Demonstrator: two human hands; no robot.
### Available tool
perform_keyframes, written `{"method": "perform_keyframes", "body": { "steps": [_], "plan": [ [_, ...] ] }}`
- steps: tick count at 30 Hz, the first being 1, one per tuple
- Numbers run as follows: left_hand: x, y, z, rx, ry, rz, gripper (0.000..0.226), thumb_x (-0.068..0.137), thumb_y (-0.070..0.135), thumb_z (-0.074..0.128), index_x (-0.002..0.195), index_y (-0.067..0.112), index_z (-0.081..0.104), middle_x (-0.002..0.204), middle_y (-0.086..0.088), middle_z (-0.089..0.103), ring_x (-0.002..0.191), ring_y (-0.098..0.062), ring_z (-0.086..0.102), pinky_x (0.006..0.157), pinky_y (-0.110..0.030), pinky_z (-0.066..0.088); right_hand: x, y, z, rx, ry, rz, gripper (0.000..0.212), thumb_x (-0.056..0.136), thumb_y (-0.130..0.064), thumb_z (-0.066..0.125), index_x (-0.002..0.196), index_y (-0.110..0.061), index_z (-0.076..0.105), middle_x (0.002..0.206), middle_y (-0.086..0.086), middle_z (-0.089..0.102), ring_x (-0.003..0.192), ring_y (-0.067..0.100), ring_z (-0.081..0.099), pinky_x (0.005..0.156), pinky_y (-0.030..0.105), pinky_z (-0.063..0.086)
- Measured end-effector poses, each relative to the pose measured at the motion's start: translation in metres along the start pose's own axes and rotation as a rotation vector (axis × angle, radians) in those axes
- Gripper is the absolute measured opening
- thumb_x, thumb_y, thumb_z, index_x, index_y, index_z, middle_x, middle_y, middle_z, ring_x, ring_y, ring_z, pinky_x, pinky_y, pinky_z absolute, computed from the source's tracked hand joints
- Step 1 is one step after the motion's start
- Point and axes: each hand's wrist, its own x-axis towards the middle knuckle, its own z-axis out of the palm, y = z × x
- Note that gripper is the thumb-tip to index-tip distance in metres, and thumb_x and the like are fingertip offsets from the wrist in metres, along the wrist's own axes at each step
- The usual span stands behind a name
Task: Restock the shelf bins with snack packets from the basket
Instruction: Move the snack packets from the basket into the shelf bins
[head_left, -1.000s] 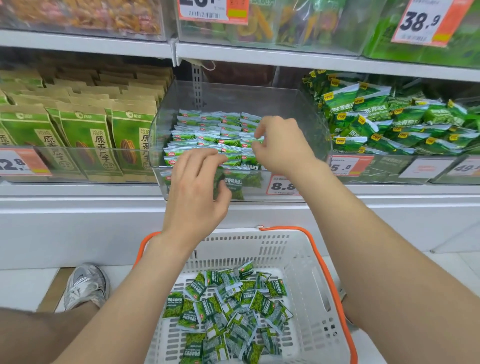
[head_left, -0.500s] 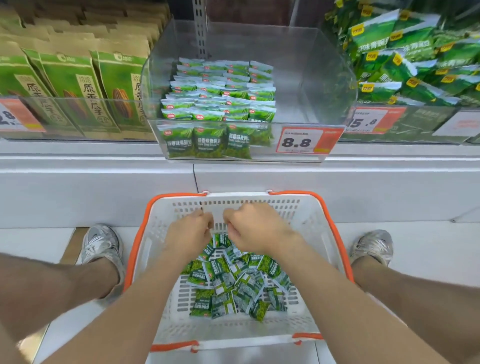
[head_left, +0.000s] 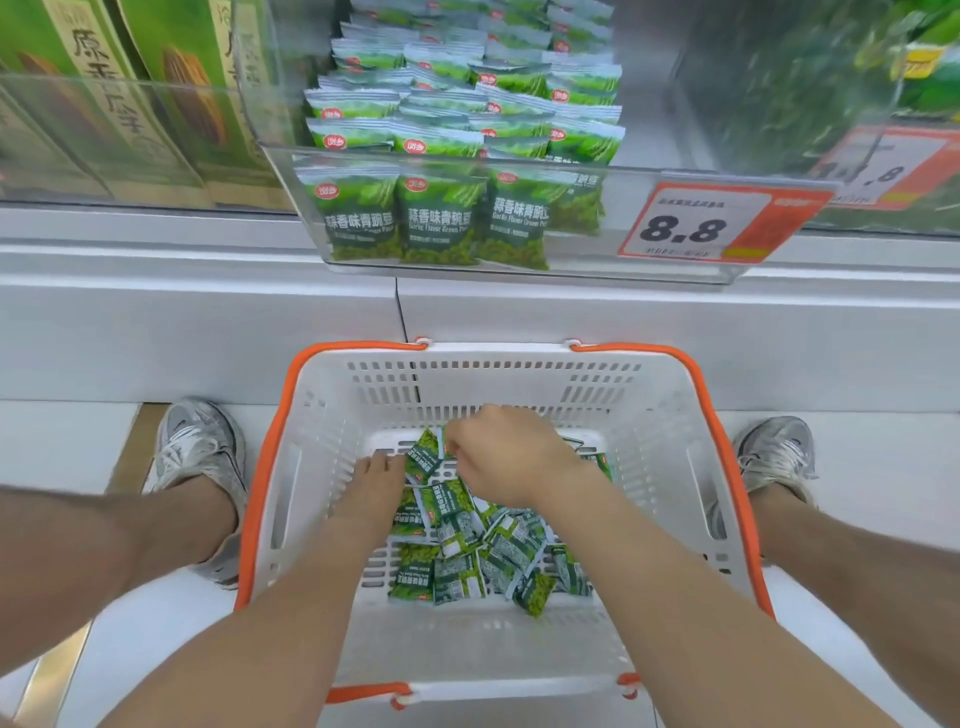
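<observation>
The snack packets (head_left: 467, 551) are small, flat foil pillows, green with white crimped ends, lying in a loose overlapping heap on the floor of the basket (head_left: 649, 415); there are too many, piled too closely, to count exactly. The right hand (head_left: 511, 457) is down in the heap with its fingers curled, the tips pinching one upright packet (head_left: 422, 460) by its edge. The left hand (head_left: 374, 488) reaches in just beside it, fingers pointing down among the packets; I cannot tell whether it holds anything.

The basket is white slotted plastic, rectangular, with two orange handles (head_left: 270, 467) folded down along the rim. Above it, a clear, smooth-walled plastic shelf bin (head_left: 613, 234) holds neat rows of the same packets (head_left: 441, 218), four across the front row. An orange and white price tag (head_left: 717, 223) reading 8.8 is on the bin's front; a second tag (head_left: 883, 166) is blurred. Two grey mesh shoes (head_left: 200, 441) (head_left: 776, 452) flank the basket.
</observation>
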Motion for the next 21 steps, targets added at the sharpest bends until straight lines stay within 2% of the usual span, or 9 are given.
{"method": "perform_keyframes", "body": {
  "steps": [4,7,10,13,14,15,17,19,21],
  "plan": [
    [0.004,0.001,-0.002,-0.019,0.052,-0.037,0.075,0.075,-0.01,0.07,0.139,0.013,0.039,0.136,-0.013,0.039,0.121,-0.032,0.044,0.095,-0.035,0.044,0.005,0.003,0.008,0.019,-0.022,0.007,0.017,0.094,-0.015,0.05,0.1,-0.016,0.066,0.083,0.006,0.065,0.074,0.029,0.064,0.067,0.041,0.058],
    [0.002,0.004,-0.014,-0.15,0.087,-0.096,0.068,0.074,-0.015,0.068,0.131,0.013,0.042,0.126,-0.014,0.047,0.112,-0.032,0.052,0.081,-0.035,0.046,0.005,0.006,0.015,0.048,-0.051,0.019,0.017,0.094,-0.015,0.05,0.097,-0.017,0.067,0.084,0.005,0.067,0.077,0.028,0.064,0.071,0.041,0.058],
    [-0.001,0.0,-0.032,-0.379,0.17,-0.16,0.055,0.077,-0.011,0.072,0.12,0.012,0.049,0.106,-0.01,0.058,0.098,-0.028,0.062,0.07,-0.034,0.045,0.006,0.008,0.02,0.187,-0.121,0.094,0.021,0.095,-0.015,0.051,0.094,-0.017,0.071,0.091,0.004,0.072,0.082,0.026,0.065,0.08,0.043,0.059],
    [-0.008,0.0,-0.065,-0.713,0.236,-0.121,0.054,0.071,0.0,0.089,0.11,0.019,0.059,0.105,-0.003,0.062,0.096,-0.022,0.061,0.072,-0.031,0.048,0.007,0.013,0.02,0.403,-0.153,0.195,0.027,0.098,-0.011,0.052,0.073,-0.014,0.059,0.069,0.009,0.059,0.061,0.024,0.052,0.075,0.046,0.059],
    [-0.01,0.001,-0.078,-0.786,0.25,-0.079,0.056,0.068,0.003,0.093,0.109,0.022,0.061,0.11,-0.002,0.063,0.101,-0.02,0.061,0.074,-0.03,0.048,0.006,0.013,0.017,0.473,-0.132,0.231,0.024,0.101,-0.014,0.053,0.079,-0.015,0.062,0.073,0.009,0.061,0.064,0.024,0.055,0.075,0.043,0.057],
    [-0.014,0.004,-0.093,-0.829,0.259,-0.025,0.059,0.066,0.005,0.095,0.11,0.025,0.062,0.113,0.001,0.063,0.106,-0.019,0.06,0.076,-0.029,0.048,0.005,0.015,0.013,0.55,-0.088,0.255,0.013,0.103,-0.02,0.057,0.097,-0.016,0.067,0.087,0.008,0.067,0.076,0.023,0.062,0.078,0.04,0.055],
    [-0.027,0.011,-0.125,-0.883,0.256,0.104,0.067,0.064,0.009,0.097,0.117,0.029,0.061,0.116,0.004,0.062,0.098,-0.014,0.061,0.077,-0.028,0.047,0.001,0.018,0.001,0.709,0.003,0.307,0.033,0.101,-0.035,0.066,0.13,-0.021,0.059,0.111,0.003,0.068,0.099,0.021,0.067,0.083,0.034,0.052],
    [-0.044,0.018,-0.154,-0.946,0.256,0.214,0.078,0.061,0.011,0.099,0.121,0.034,0.057,0.114,0.001,0.062,0.079,-0.013,0.062,0.069,-0.034,0.053,-0.003,0.021,-0.011,0.836,0.074,0.301,0.045,0.096,-0.039,0.073,0.135,-0.021,0.059,0.109,0.001,0.07,0.098,0.017,0.069,0.083,0.034,0.054],
    [-0.059,0.024,-0.176,-0.964,0.296,0.277,0.083,0.058,0.009,0.1,0.122,0.036,0.053,0.114,0.0,0.06,0.07,-0.015,0.064,0.066,-0.043,0.059,-0.009,0.025,-0.024,0.936,0.127,0.29,0.039,0.093,-0.037,0.077,0.128,-0.023,0.067,0.102,0.001,0.075,0.086,0.013,0.072,0.079,0.034,0.057]
  ]
}}
